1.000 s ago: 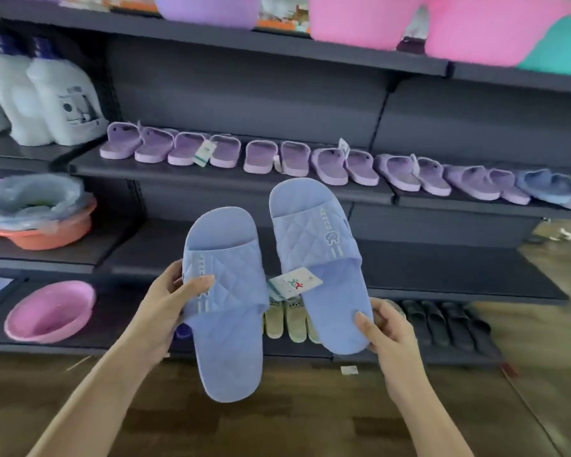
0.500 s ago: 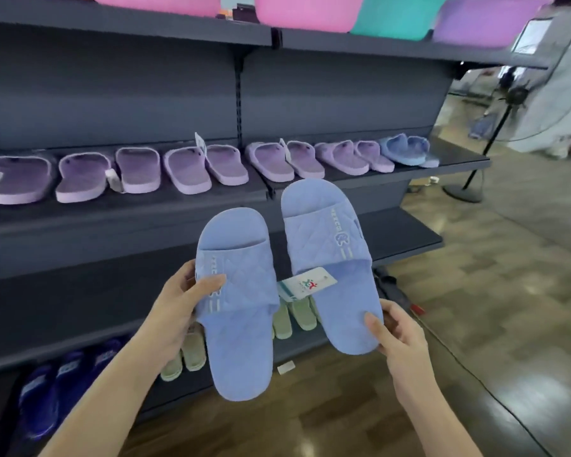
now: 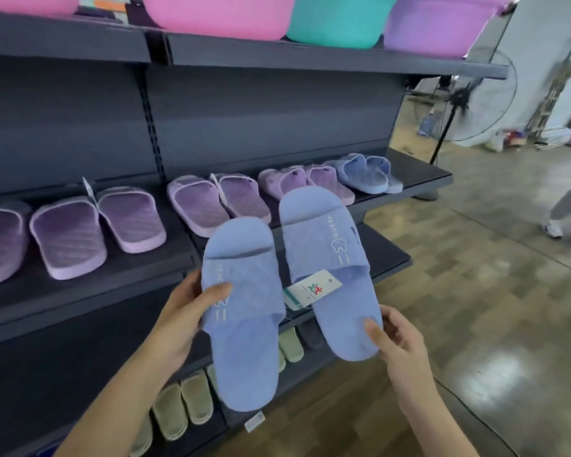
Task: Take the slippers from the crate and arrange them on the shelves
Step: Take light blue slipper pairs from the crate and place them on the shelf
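Gripping one blue slipper at its strap, my left hand has the thumb across the quilted band and the fingers curled behind. My right hand pinches the heel of the second blue slipper, thumb on top. A paper tag hangs between them. I hold both in the air before the middle shelf, where purple slippers and a blue pair stand in a row.

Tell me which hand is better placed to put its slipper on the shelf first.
Right, probably. The right hand holds the slipper nearer the bare shelf end beside the blue pair.
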`<state>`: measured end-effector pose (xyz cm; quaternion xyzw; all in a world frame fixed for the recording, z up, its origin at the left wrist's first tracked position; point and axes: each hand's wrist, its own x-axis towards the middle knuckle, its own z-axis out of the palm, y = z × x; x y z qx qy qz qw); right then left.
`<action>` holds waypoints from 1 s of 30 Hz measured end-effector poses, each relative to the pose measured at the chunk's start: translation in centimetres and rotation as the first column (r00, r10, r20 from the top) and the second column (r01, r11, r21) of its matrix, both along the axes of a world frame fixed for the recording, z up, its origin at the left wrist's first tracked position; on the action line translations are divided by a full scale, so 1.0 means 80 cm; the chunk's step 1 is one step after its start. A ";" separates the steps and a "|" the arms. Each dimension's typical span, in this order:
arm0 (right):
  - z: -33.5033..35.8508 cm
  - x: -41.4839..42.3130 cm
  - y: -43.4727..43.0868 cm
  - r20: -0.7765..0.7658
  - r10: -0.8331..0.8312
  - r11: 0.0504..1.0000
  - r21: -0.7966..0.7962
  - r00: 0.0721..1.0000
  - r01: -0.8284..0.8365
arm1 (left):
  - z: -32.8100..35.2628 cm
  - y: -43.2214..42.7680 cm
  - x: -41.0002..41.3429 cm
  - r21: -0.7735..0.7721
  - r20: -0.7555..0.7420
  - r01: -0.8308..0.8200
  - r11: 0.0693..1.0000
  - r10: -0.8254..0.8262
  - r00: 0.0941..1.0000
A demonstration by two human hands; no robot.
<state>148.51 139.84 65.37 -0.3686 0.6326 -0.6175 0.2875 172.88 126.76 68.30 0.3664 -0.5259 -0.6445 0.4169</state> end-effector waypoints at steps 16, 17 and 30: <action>0.000 -0.320 -0.093 0.006 0.037 0.999 -0.007 0.999 -0.037 | -0.009 -0.070 -0.313 0.019 -0.015 -0.081 0.997 0.081 0.997; 0.001 -0.337 -0.097 0.007 0.038 0.999 -0.005 0.999 -0.037 | -0.008 -0.073 -0.331 0.020 -0.016 -0.078 0.997 0.078 0.997; 0.007 -0.500 -0.212 0.128 0.103 0.988 -0.127 0.987 -0.086 | 0.012 -0.184 -0.492 0.023 -0.090 -0.064 0.998 0.066 0.994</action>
